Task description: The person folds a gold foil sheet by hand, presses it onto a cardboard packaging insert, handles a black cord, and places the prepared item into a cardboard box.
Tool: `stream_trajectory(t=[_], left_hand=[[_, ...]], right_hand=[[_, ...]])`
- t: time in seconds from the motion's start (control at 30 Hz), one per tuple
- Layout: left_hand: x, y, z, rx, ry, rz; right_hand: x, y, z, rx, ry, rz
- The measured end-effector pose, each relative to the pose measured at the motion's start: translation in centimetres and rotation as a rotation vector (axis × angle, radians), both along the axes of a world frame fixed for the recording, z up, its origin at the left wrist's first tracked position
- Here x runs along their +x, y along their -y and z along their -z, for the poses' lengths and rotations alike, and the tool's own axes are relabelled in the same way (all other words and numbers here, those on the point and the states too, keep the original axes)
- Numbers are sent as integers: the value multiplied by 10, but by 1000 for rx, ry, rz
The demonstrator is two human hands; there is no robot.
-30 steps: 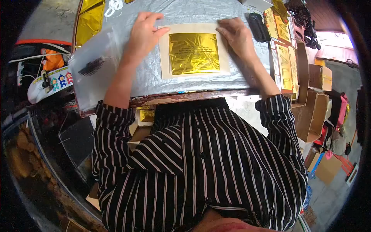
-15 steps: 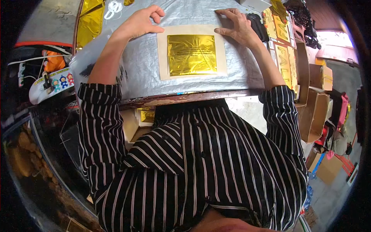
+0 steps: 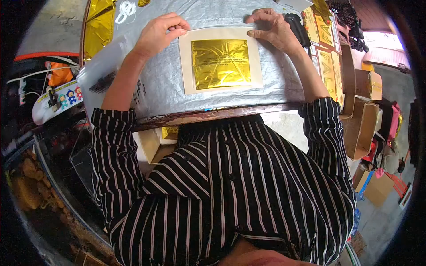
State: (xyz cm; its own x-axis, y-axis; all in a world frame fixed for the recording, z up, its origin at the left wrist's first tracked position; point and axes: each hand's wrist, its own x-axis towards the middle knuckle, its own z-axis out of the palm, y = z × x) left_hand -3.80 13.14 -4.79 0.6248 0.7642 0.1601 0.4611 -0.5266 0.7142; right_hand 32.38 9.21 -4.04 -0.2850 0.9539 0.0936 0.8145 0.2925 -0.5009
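A cream sheet [image 3: 188,88] lies flat on the silver-covered table, with a shiny gold foil piece [image 3: 222,64] on its middle. Faint dark print shows on the foil. My left hand [image 3: 159,33] is at the sheet's top left corner, thumb and forefinger pinched together there. At the top right corner my right hand [image 3: 274,33] rests its thumb on the sheet's edge, the forefinger held apart above it.
Gold foil [image 3: 98,33] and white cord loops [image 3: 126,11] lie at the left. A clear plastic sheet [image 3: 100,68] sits by my left forearm. A black object [image 3: 296,27] and gold-lettered packs [image 3: 327,66] are at the right. Cardboard boxes [image 3: 366,124] stand beyond.
My left thumb and forefinger have closed together at the sheet's corner. The right hand's fingers have curled in somewhat. The sheet and foil have shifted slightly.
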Motion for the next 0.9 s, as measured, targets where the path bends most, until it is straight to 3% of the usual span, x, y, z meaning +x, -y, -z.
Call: stream_trajectory(t=[0.23,0.47,0.63,0.77,0.9], left_hand=[[2,10,1,366,-64,2],[6,28,-5,541,-156,-39],[2,37,-3,704,-215,12],[1,53,-4,727,-343,6],[5,63,-4,757,-370,-18]], right_hand=[[5,-1,24,63,-203,-12],[3,9,25,298,-102,-59],[2,24,18,400,167,-86],[9,33,11,369,208,-152],[5,32,-2,360,454,-169]])
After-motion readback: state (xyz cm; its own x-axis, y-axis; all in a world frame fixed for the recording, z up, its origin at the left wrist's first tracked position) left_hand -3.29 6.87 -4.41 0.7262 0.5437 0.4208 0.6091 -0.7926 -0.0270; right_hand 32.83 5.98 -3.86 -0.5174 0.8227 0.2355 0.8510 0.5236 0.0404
